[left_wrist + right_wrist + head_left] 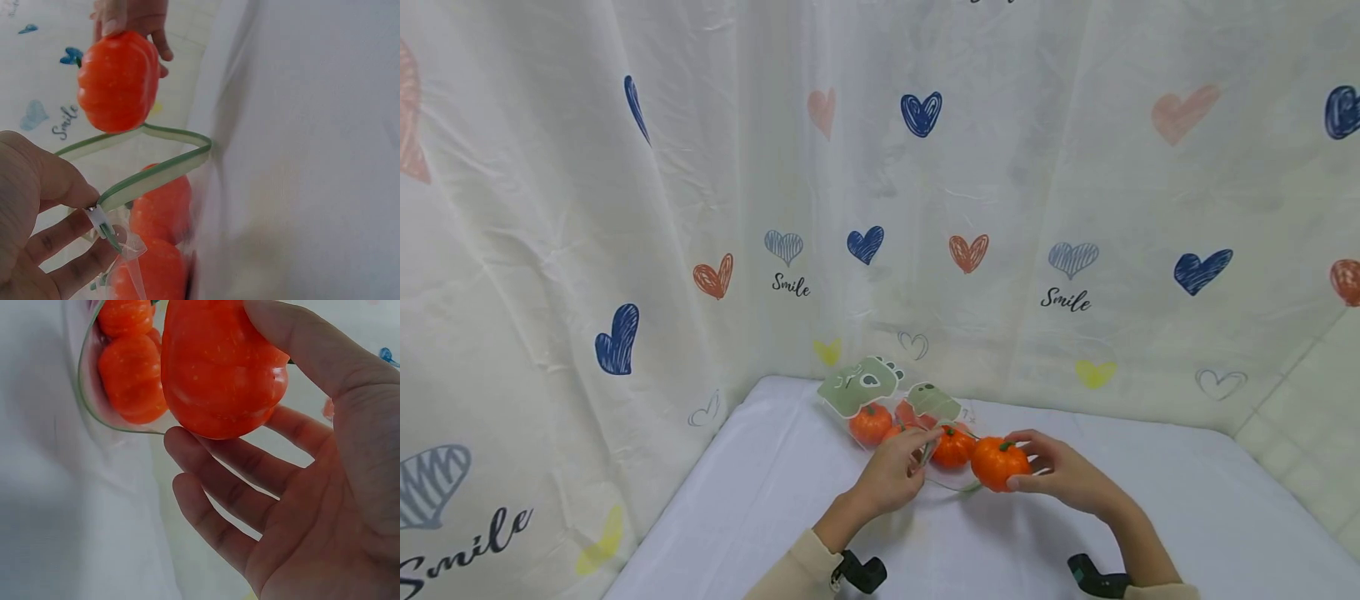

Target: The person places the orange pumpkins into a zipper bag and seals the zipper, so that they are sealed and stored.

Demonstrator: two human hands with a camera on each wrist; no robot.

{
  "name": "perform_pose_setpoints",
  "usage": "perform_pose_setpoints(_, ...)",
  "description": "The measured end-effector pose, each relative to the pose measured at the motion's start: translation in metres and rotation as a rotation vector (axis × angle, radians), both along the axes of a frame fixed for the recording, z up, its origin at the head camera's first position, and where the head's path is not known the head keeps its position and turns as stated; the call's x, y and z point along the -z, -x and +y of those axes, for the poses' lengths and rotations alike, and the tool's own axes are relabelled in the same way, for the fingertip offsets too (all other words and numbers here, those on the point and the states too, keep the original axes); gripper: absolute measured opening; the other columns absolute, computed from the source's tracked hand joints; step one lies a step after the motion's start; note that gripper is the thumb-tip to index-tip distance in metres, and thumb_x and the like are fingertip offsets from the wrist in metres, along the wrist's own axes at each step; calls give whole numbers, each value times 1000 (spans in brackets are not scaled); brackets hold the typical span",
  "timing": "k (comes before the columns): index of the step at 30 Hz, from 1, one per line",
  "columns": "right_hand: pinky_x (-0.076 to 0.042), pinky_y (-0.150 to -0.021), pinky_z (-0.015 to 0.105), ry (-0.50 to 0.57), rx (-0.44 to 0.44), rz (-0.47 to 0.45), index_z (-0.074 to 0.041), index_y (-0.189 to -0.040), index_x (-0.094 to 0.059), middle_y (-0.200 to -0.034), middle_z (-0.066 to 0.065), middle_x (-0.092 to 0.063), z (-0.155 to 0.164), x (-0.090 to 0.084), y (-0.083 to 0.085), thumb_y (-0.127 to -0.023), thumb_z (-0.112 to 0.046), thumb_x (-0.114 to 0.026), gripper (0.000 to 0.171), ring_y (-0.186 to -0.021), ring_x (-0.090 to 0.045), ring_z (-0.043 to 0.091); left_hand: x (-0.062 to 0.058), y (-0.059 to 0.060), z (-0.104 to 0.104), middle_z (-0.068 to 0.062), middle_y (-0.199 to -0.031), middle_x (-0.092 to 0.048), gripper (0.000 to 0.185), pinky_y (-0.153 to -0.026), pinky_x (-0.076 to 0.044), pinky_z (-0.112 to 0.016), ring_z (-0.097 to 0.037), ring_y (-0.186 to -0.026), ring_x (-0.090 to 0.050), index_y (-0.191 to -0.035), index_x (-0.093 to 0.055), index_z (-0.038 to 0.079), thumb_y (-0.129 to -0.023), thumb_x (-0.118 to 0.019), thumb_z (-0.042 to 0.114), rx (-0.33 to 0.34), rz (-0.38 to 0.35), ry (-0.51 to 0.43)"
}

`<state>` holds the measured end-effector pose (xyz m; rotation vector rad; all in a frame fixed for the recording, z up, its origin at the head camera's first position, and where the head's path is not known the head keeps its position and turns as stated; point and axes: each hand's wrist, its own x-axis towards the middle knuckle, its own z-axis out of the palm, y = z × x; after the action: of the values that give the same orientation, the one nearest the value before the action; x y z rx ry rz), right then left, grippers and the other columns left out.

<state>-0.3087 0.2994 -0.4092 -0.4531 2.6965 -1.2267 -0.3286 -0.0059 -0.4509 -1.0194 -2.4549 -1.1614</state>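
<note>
A table draped in smooth white cloth carries a clear plastic zip bag of small orange pumpkins, lying near its far edge.

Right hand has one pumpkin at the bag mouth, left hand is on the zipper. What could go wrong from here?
1. The pumpkin sits only between the right hand thumb and fingertips, so it might slip.
2. The left hand pinches just the zipper end of the bag; the soft mouth could sag closed.
3. The pumpkins inside lie near the opening and may roll out.
</note>
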Motion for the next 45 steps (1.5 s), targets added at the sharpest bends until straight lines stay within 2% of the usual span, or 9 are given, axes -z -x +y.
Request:
perform_pose_setpoints(4,-59,-87,42,-12,-1,-22,-10,-142,-52,-128,14,-66,-3,5,1,-87,-39,-78,67,-101,-64,22,0,0,0,-3,-135,-66,65,-78,-54,-14,-10,-90,-61,-145,-58,14,-85,-66,-10,-3,-8,-1)
perform_pose_setpoints(13,-59,-85,41,-24,4,-61,-13,-141,-53,-127,12,-64,-12,15,3,-86,-39,-79,66,-100,-62,22,1,2,0,-4,-132,-67,66,-75,-54,-14,-12,-88,-62,-144,-59,15,-84,-64,-11,8,26,-9)
perform_pose_setpoints(22,-56,-80,34,-50,11,-21,-8,-132,-53,-124,13,-65,-23,28,7,-84,-38,-82,64,-97,-62,21,1,2,0,-4,-131,-67,66,-76,-54,-14,-9,-89,-60,-144,-59,17,-84,-65,-10,2,21,-3)
perform_pose_setpoints(29,-56,-78,34,-74,84,-34,-7,-130,-54,-123,8,-66,-32,35,7,-83,-42,-83,65,-92,-61,17,1,2,0,-6,-131,-68,65,-76,-54,-14,-11,-89,-62,-144,-59,13,-84,-65,-11,8,39,-3)
perform_pose_setpoints(39,-56,-74,33,-111,170,-14,-7,-129,-55,-122,11,-67,-44,40,7,-80,-43,-85,68,-86,-62,17,2,-1,2,-5,-133,-68,67,-79,-55,-15,-11,-90,-62,-145,-58,17,-85,-66,-10,3,19,3)
perform_pose_setpoints(45,-55,-70,32,-139,213,7,-8,-132,-59,-116,9,-67,-49,43,8,-77,-45,-86,71,-82,-59,18,2,-1,2,-6,-134,-67,66,-79,-56,-15,-19,-92,-66,-145,-58,15,-85,-66,-11,10,5,-2)
